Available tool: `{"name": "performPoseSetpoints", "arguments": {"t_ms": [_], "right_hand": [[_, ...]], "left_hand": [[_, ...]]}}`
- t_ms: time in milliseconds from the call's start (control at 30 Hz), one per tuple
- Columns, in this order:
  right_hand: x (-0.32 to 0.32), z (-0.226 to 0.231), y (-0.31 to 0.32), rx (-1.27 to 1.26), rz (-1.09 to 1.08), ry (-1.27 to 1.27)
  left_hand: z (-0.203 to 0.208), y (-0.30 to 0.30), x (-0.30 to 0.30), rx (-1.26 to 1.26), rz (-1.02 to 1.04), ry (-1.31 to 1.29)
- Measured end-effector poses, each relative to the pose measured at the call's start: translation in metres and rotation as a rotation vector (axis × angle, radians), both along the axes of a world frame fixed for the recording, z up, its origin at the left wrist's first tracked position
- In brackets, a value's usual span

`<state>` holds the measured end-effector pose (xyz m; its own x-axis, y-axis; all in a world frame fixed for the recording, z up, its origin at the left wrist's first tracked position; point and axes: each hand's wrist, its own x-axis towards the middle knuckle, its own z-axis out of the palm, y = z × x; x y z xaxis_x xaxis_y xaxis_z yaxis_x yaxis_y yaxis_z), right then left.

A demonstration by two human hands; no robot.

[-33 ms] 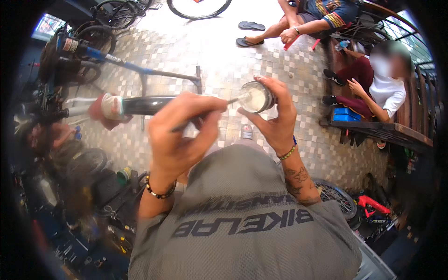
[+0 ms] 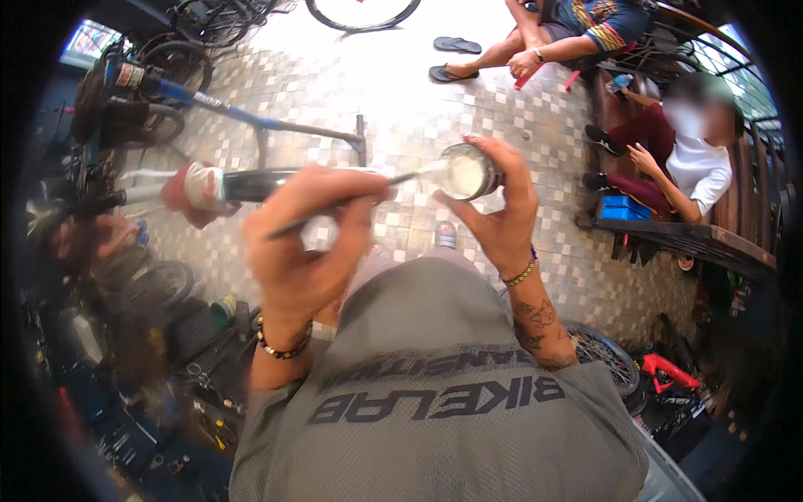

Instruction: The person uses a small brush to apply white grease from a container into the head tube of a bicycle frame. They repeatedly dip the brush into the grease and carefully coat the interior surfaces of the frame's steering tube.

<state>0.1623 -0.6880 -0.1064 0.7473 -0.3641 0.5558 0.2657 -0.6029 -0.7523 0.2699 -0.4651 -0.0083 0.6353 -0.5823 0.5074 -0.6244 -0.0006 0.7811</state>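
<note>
My left hand (image 2: 305, 243), blurred by motion, pinches a thin dark-handled brush (image 2: 405, 177) that points right. Its pale bristles are smeared and lie at the near rim of a small round jar (image 2: 467, 176); whether they touch what is inside cannot be told. My right hand (image 2: 506, 188) grips that jar between thumb and fingers, its mouth tilted toward the brush. Whitish paste fills the inside. Behind my left hand a glossy black tube (image 2: 251, 185) runs left to a red and white cloth (image 2: 194, 194) wrapped round it.
A blue stand (image 2: 268, 124) reaches across the upper left. Two people sit at right, one on a wooden bench (image 2: 711, 238) by a blue box (image 2: 626, 207). Sandals (image 2: 456, 45) lie on the tiled floor (image 2: 401, 92). Tools and a green tub (image 2: 222, 312) crowd the lower left.
My left hand has shifted left, drawing the brush back a little from the jar. The jar stays in my right hand, slightly farther right in view.
</note>
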Motion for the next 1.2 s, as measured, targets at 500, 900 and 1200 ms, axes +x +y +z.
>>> {"name": "performPoseSetpoints", "arguments": {"t_ms": [500,900,1200], "right_hand": [[0.021,-0.018,-0.021,0.068,-0.055,0.049],[0.015,-0.021,-0.018,0.075,-0.079,0.058],[0.008,-0.024,-0.014,0.079,-0.108,0.054]], "left_hand": [[-0.051,0.053,0.014,0.154,0.215,0.246],[-0.058,0.054,0.016,0.179,0.224,0.137],[-0.055,0.052,0.013,0.23,0.231,0.067]]}}
